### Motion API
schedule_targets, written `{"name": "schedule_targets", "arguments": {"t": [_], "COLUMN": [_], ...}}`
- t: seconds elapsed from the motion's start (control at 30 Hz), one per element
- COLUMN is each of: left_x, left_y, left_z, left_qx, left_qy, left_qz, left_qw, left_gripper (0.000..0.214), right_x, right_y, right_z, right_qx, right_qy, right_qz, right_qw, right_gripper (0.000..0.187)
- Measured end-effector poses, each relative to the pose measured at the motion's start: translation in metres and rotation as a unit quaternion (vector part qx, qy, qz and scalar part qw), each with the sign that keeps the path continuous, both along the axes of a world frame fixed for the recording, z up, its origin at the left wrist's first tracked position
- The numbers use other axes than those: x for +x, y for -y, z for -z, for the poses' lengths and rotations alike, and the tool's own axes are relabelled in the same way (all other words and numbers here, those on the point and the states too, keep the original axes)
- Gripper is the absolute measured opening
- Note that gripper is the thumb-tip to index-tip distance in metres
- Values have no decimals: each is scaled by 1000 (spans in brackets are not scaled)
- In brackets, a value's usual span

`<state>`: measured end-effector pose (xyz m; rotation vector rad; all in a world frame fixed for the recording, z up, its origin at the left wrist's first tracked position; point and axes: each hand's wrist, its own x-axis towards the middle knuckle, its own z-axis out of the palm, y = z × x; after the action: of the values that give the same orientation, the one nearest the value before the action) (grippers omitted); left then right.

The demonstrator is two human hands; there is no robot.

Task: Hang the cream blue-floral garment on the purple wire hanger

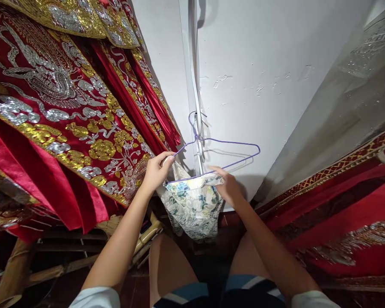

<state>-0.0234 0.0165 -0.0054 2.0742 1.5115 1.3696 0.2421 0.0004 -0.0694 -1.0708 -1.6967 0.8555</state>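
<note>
A purple wire hanger (pixel 237 142) hangs by its hook at a white vertical strip on the wall. A pale garment with a blue, yellow and green floral print (pixel 192 209) drapes from the left part of its lower bar. My left hand (pixel 157 171) is closed at the hanger's left end, thumb and fingers pinching the wire and perhaps some cloth. At the garment's upper right edge, my right hand (pixel 229 187) grips the fabric near the lower bar. The right end of the hanger sticks out bare. My fingers hide part of the cloth edge.
Red hangings with gold and silver sequin embroidery (pixel 102 149) fall close on my left. More red embroidered cloth (pixel 346 222) lies at the right. A white wall (pixel 244 51) stands ahead. Bamboo furniture (pixel 48 273) is at the lower left.
</note>
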Motion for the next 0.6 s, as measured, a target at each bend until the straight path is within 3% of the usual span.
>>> {"name": "schedule_targets", "arguments": {"t": [0.07, 0.13, 0.3, 0.37, 0.43, 0.57, 0.6], "left_x": [0, -2, 2, 4, 5, -2, -6], "left_y": [0, -1, -2, -3, -3, -2, -2], "left_z": [1, 2, 2, 2, 3, 4, 4], "left_qx": [20, 25, 28, 26, 26, 41, 45], "left_qy": [-17, -30, -44, -44, -48, -64, -61], "left_qz": [-30, -42, -45, -52, -65, -99, -106], "left_qw": [999, 998, 998, 997, 996, 992, 991], "left_gripper": [30, 30, 26, 24, 23, 29, 29], "right_x": [14, 30, 65, 72, 76, 79, 80], "right_y": [-6, -18, -68, -86, -96, -93, -89], "right_z": [-3, -7, -20, -26, -31, -40, -42], "right_qx": [9, 21, 40, 38, 49, 74, 72], "right_qy": [-35, -63, 28, 84, 126, 144, 132], "right_qz": [61, 126, 171, 155, 140, 131, 130], "right_qw": [997, 990, 984, 984, 981, 978, 980], "right_gripper": [79, 95, 113, 106, 88, 37, 32]}}
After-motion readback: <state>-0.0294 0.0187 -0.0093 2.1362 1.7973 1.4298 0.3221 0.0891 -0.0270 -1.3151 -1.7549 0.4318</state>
